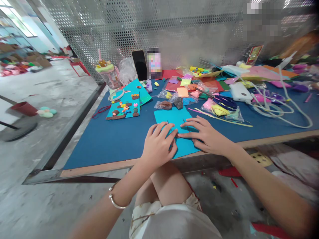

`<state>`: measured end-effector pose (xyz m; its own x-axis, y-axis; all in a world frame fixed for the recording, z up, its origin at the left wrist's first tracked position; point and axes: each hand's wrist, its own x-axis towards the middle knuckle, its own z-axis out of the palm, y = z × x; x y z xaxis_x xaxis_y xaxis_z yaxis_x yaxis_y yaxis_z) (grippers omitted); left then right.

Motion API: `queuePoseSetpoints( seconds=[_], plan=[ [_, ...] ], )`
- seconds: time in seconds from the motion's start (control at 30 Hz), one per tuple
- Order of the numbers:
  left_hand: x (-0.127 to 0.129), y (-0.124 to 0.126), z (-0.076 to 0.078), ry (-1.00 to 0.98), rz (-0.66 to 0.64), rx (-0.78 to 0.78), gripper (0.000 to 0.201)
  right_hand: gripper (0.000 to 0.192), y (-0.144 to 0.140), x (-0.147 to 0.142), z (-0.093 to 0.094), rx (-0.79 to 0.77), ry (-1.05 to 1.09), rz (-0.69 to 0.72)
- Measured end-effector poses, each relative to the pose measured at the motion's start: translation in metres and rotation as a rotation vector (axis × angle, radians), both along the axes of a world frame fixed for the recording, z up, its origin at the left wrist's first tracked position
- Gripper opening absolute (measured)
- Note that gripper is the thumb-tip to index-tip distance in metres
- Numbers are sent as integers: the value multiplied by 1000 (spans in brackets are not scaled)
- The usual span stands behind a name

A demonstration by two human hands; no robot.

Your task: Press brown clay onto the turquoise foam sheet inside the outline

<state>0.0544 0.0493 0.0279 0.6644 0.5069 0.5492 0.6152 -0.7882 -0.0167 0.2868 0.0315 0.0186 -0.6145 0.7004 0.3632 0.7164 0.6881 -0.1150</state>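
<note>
- Spreading above the card (163,115), the right hand (205,135) is seen with its fingers extended and apart, released.
- The left hand (158,142) is laid over the card's left part, fingers bent; whether anything small is pinched between thumb and index cannot be told.
- The fingertips of both hands are brought close together near the card's middle; whether they touch cannot be made out.
- The card, plain and bright blue, is laid flat on the dark blue counter (99,144), directly before the person, its near side reaching the front edge.
- A thin dark strand (183,120) is noted by the right fingertips; its nature is too small to tell.
- Just beyond the card, brown clay (164,105) and dark clay (178,103) are set side by side in clear wrapping.
- To the right, a yellow strip (238,123) is stretched along the counter, with scissors (226,103) placed beyond it on bagged clay.
- Farther right, a white device (240,92) is surrounded by looped cable (300,125).
- To the left, well apart from the hands, a picture (126,109) is laid flat, decorated with small coloured figures.
- Behind it, a cup (109,78) is stood near an upright phone (140,65).
- A bracelet (116,205) is worn on the left wrist.
</note>
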Motion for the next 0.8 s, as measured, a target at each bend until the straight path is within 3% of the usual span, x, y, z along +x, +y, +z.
queuePoseSetpoints(
  seconds=[0.5,0.8],
  plan=[
    [-2,0,1,56,-63,-43,29,39,12,1,5,-115,107,8],
    [0,0,1,94,-48,-131,36,46,6,12,6,-83,149,28]
  ],
)
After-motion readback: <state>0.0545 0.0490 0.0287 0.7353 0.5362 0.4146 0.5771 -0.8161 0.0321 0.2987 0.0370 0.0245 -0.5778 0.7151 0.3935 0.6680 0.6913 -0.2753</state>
